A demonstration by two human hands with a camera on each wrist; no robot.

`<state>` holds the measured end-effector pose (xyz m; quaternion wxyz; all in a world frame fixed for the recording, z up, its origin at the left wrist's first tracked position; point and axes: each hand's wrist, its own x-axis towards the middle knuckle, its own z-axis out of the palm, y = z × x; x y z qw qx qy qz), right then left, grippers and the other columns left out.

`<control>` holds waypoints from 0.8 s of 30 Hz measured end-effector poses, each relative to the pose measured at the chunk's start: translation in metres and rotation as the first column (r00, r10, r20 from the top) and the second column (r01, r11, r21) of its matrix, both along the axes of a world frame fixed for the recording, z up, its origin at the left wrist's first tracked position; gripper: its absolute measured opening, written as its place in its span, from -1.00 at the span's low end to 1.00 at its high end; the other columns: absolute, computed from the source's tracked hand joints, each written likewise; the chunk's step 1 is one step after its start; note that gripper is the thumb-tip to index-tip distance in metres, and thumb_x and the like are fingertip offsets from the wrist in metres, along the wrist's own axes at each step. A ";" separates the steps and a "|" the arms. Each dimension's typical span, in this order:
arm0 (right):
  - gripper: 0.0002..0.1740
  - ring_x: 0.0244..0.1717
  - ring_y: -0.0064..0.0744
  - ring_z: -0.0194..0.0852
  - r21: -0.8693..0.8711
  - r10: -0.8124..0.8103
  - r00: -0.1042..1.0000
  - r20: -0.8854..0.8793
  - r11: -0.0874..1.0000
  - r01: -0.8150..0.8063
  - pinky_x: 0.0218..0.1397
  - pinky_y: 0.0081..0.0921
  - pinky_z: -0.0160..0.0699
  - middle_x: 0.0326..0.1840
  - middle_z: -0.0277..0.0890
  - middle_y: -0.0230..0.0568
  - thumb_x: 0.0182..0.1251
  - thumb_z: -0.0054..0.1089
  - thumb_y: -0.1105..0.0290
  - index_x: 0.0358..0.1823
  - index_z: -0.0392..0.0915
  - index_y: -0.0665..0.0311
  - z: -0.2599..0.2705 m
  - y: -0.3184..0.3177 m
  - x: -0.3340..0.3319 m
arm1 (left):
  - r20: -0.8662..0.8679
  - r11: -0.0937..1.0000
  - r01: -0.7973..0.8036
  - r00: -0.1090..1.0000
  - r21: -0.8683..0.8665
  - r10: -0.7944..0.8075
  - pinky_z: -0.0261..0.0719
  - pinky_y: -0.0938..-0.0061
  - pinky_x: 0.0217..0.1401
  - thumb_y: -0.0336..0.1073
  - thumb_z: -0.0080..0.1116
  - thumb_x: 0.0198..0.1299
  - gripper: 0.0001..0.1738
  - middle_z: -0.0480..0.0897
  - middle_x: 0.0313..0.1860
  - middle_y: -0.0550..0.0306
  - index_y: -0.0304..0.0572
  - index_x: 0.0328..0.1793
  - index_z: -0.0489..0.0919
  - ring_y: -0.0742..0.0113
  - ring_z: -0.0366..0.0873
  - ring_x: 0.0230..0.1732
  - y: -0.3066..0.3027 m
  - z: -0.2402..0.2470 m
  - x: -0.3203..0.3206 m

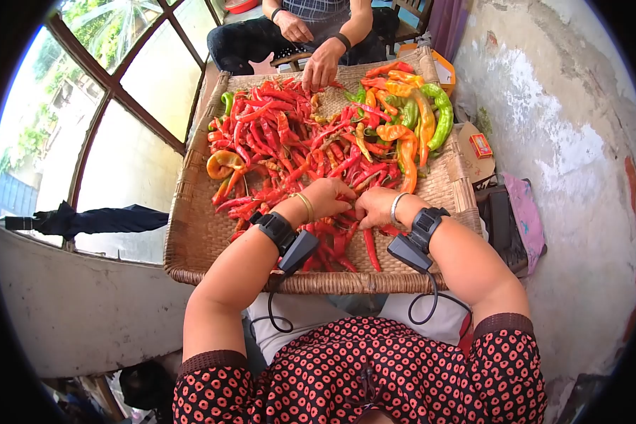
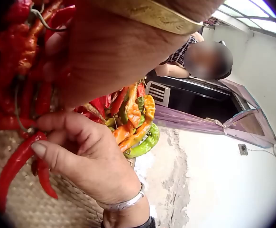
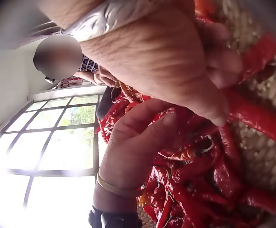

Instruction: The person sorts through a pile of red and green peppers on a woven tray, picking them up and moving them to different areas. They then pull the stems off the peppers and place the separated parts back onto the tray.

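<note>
Red chili peppers [image 1: 283,134] lie heaped in a wide woven basket tray [image 1: 191,247]. My left hand [image 1: 325,198], with a yellow metal bangle, reaches into the near side of the heap. Its thumb and forefinger come together among red peppers in the right wrist view; I cannot tell whether they grip one. My right hand [image 1: 378,206], with a silver bracelet, is just beside it. In the left wrist view, its thumb and forefinger pinch a curved red chili pepper [image 2: 14,164] near the stem end. Part of my left palm fills the top of that view.
Orange peppers [image 1: 406,152] and green peppers [image 1: 442,116] lie at the tray's far right. Across the tray sits another person, one hand [image 1: 321,65] at the heap. A window [image 1: 134,106] is on the left, a worn wall [image 1: 551,141] on the right, a folded dark umbrella [image 1: 113,220] at left.
</note>
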<state>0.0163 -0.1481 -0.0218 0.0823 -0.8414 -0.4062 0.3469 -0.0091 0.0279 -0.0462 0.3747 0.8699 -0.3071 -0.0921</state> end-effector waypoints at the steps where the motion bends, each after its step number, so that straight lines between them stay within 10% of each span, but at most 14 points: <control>1: -0.71 -0.36 -0.25 0.54 0.033 0.026 0.999 0.025 0.999 -0.027 -0.24 -0.41 0.48 -0.46 0.55 -0.14 -0.07 0.25 0.27 -0.28 0.56 0.21 0.000 -0.001 0.000 | -0.096 0.998 -0.026 0.995 0.052 0.031 0.44 0.46 -0.12 -0.42 0.17 -0.09 -0.75 0.54 -0.33 0.13 -0.18 -0.20 0.57 0.25 0.48 -0.22 0.000 0.002 0.000; 6: -0.81 -0.39 -0.26 0.53 -0.074 -0.013 0.999 -0.050 0.997 0.009 -0.31 -0.44 0.47 -0.51 0.54 -0.16 -0.20 0.18 0.42 -0.44 0.59 0.21 0.015 0.002 -0.003 | -0.385 0.967 -0.227 0.908 -0.118 0.166 0.45 0.67 -0.32 -0.44 0.13 0.02 -0.81 0.58 -0.40 0.23 -0.29 -0.21 0.58 0.59 0.47 -0.41 0.005 0.023 0.002; 11: -0.84 -0.45 -0.28 0.50 0.190 0.059 0.998 -0.013 0.980 -0.055 -0.33 -0.45 0.46 -0.53 0.53 -0.20 -0.19 0.15 0.42 -0.47 0.57 0.23 0.031 -0.011 0.015 | -0.511 0.567 -0.508 0.842 -0.649 0.171 0.43 0.73 -0.37 -0.42 0.11 0.08 -0.57 0.54 -0.18 0.30 -0.18 0.13 0.40 0.62 0.46 -0.32 0.011 0.068 -0.001; 15: -0.89 -0.63 -0.67 0.38 0.436 -0.317 0.874 -0.367 0.772 0.463 -0.57 -0.68 0.39 -0.61 0.45 -0.38 -0.02 0.16 0.42 -0.46 0.49 0.30 0.055 -0.032 0.027 | -0.490 0.676 -0.535 0.824 -0.507 0.284 0.45 0.72 -0.36 -0.38 0.08 0.11 -0.56 0.54 -0.18 0.27 -0.18 0.16 0.37 0.60 0.48 -0.34 0.031 0.043 0.011; 19: -0.88 -0.65 -0.69 0.37 0.692 -0.624 0.739 -0.255 0.416 0.590 -0.60 -0.71 0.38 -0.62 0.43 -0.40 0.05 0.17 0.42 -0.45 0.47 0.33 0.045 -0.039 0.035 | -0.298 0.832 -0.555 0.795 -0.004 0.529 0.48 0.66 -0.36 -0.39 0.13 0.04 -0.75 0.57 -0.46 0.22 -0.27 -0.12 0.54 0.59 0.48 -0.46 0.030 0.049 0.005; 21: -0.86 -0.61 -0.54 0.45 0.538 -0.572 0.791 -0.217 0.606 0.585 -0.52 -0.59 0.44 -0.62 0.47 -0.31 -0.01 0.21 0.38 -0.49 0.51 0.30 0.052 -0.040 0.029 | 0.007 0.872 -0.487 0.873 0.048 0.487 0.50 0.57 -0.36 -0.35 0.16 -0.04 -0.81 0.58 -0.55 0.12 -0.24 -0.28 0.59 0.46 0.54 -0.50 0.039 0.035 0.009; 24: -0.78 -0.41 -0.23 0.50 0.209 -0.123 0.983 0.140 0.974 0.092 -0.32 -0.41 0.46 -0.48 0.52 -0.13 -0.10 0.26 0.29 -0.47 0.56 0.28 0.031 -0.039 0.025 | 0.229 0.815 -0.477 0.877 0.330 0.422 0.51 0.41 -0.33 -0.26 0.15 -0.10 -0.82 0.60 -0.49 0.04 -0.14 -0.37 0.61 0.22 0.56 -0.46 0.047 0.038 0.009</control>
